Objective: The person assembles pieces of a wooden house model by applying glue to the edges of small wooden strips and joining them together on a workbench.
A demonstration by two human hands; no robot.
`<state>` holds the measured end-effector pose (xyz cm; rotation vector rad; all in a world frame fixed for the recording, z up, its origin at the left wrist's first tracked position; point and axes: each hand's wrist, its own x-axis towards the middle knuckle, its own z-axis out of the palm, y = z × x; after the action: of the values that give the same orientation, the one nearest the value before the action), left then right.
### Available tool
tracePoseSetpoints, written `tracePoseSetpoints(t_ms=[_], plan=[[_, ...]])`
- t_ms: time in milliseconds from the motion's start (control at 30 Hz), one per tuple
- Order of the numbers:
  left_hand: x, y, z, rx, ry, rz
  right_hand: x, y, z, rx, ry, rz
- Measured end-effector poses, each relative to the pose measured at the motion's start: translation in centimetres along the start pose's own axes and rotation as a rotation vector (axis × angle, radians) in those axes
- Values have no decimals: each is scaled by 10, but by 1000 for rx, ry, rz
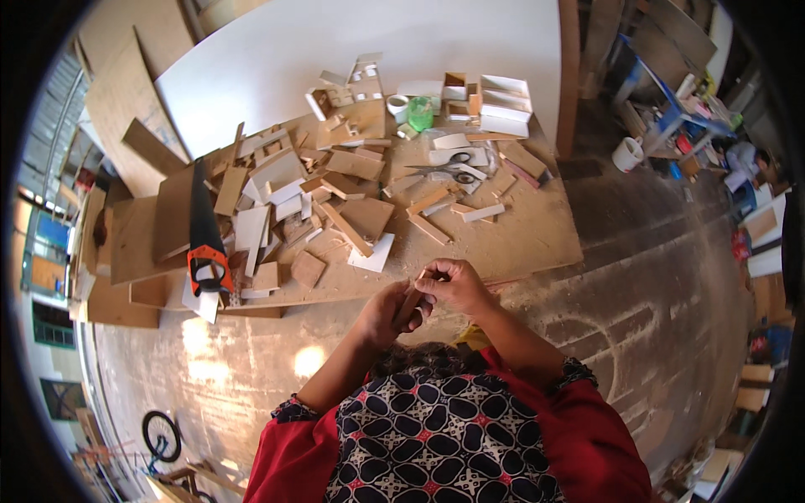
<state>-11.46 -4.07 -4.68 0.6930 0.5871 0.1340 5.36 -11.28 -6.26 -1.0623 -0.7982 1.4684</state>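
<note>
Close to my body, just off the table's front edge, both hands are on a small brown wood block (pixel 408 305). My left hand (pixel 384 317) is closed round the block, with its fingers curled over the lower part. Thumb and fingertips of my right hand (pixel 453 285) pinch together at the block's upper end. Whether the right fingertips hold anything besides the block is too small to tell. Beyond my hands, a white offcut (pixel 371 253) and a long wood strip (pixel 345 228) lie on the table (pixel 528 239).
Wood offcuts (pixel 277 172) heap over the table's left half, with a handsaw (pixel 205 235) on its left side. Scissors (pixel 453 168), a green container (pixel 419 113) and small boxes (pixel 506 105) sit farther back. At the right, a person (pixel 742 163) is near a blue table (pixel 671 113).
</note>
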Motion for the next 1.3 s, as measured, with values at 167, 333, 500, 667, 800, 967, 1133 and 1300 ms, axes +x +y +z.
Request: tracePoseSetpoints(t_ms=[167, 333, 500, 667, 800, 967, 1133, 1300], plan=[[-10, -18, -13, 541, 40, 63, -15, 33, 0, -262, 223, -133], [-11, -28, -17, 687, 116, 96, -4, 16, -74, -517, 770, -233], [24, -13, -36, 806, 244, 301, 22, -11, -130, -1478, 668, -525], [53, 35, -22, 1107, 471, 568, 38, -12, -153, -1484, 522, -368], [84, 56, -29, 1079, 575, 598, 45, -19, -158, -1312, 551, -314], [111, 59, -30, 623, 538, 452, 68, -40, -165, -1478, 647, -420], [109, 52, -17, 212, 545, 381, 106, -49, -126, -1299, 268, -527], [113, 32, -15, 176, 624, 346, 141, -24, -123, -1348, 83, -492]])
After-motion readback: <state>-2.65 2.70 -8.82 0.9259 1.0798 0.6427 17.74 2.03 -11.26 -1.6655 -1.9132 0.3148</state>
